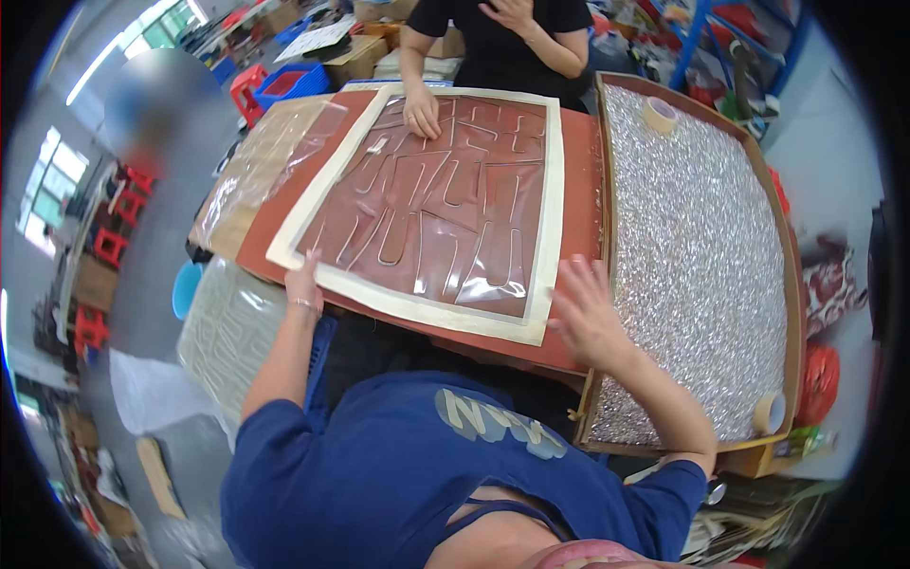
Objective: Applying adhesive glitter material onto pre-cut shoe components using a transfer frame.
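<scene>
Head view: cream-bordered brown sheet [431, 204] under clear film lies on the red-brown surface [578, 171], left of the glitter tray [701, 247]. Left hand [303, 283] flat on sheet's near-left edge, right hand [583, 308] spread open at near-right corner; neither grips. Co-worker's hand [422, 112] presses far edge. Step, prob.: smoothing film; next needs even outward strokes.

A dark blue short-sleeved shirt with a pale grey printed mark across it; a thin bracelet [303, 304] circles the left wrist.

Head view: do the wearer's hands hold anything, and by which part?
Nothing gripped. Left hand rests fingers on the cream-bordered brown sheet's near-left edge; right hand hovers open by its near-right corner.
</scene>
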{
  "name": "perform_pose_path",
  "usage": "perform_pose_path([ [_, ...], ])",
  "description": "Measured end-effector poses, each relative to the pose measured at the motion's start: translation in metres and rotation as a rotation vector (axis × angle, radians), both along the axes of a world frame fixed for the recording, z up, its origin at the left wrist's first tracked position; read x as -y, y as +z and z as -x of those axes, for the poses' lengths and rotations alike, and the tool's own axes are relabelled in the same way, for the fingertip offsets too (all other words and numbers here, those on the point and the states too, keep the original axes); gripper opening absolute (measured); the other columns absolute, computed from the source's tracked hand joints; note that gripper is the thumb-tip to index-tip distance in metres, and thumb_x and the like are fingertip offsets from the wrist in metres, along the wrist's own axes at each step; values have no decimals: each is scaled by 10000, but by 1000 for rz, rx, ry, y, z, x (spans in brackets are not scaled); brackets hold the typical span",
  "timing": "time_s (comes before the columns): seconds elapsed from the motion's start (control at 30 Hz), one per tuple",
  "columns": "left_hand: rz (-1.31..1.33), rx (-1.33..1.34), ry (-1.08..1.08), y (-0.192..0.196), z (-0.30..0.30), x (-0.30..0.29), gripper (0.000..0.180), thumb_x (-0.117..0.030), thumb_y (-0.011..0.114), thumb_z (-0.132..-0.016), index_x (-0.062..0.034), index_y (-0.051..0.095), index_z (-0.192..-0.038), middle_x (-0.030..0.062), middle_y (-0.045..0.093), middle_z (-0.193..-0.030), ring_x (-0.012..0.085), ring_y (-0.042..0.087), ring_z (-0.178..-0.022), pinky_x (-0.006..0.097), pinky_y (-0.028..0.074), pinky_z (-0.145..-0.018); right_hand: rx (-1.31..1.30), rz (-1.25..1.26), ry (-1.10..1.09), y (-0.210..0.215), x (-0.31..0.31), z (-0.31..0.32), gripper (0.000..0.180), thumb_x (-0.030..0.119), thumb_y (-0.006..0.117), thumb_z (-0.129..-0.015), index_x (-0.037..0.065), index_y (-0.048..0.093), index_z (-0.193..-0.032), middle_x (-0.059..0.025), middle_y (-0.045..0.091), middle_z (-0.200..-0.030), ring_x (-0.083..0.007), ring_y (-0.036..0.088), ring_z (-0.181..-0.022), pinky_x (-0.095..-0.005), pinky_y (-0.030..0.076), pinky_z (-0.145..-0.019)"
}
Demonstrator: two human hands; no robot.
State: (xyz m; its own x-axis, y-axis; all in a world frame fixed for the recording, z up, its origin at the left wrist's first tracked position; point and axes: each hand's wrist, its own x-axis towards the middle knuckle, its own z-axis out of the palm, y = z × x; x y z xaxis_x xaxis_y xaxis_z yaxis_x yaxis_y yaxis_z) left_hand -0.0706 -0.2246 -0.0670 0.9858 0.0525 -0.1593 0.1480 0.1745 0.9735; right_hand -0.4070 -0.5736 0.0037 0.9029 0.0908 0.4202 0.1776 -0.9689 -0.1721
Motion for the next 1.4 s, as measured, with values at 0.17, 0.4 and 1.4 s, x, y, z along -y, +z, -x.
perform_pose_path([
  [0.17,102,-38,11,13,10,3,354,-138,678,-829,118,573,-1049,123,601,-1046,176,547,-959,334,422,-873,-20,-2,245,13,-84,-81,501,201,667,-764,19,485,-1193,-240,393,-1314,-407,316,-1284,-549,211,-1067],
  [0.4,3,-5,3,54,60,35,345,-175,652,-856,112,585,-1037,98,615,-956,166,576,-851,314,461,-770,107,-182,336,15,-163,-129,587,247,650,-780,-42,432,-1242,-256,424,-1282,-389,372,-1250,-490,277,-1044],
  [1.4,-706,1500,-1588,44,268,339,632,-499,434,-897,-89,355,-1373,251,130,-1471,420,110,-1366,566,128,-1080,783,-653,-1207,8,143,277,284,186,488,-906,-2,532,-697,5,501,-650,-68,421,-617,-258,343,-557],
])
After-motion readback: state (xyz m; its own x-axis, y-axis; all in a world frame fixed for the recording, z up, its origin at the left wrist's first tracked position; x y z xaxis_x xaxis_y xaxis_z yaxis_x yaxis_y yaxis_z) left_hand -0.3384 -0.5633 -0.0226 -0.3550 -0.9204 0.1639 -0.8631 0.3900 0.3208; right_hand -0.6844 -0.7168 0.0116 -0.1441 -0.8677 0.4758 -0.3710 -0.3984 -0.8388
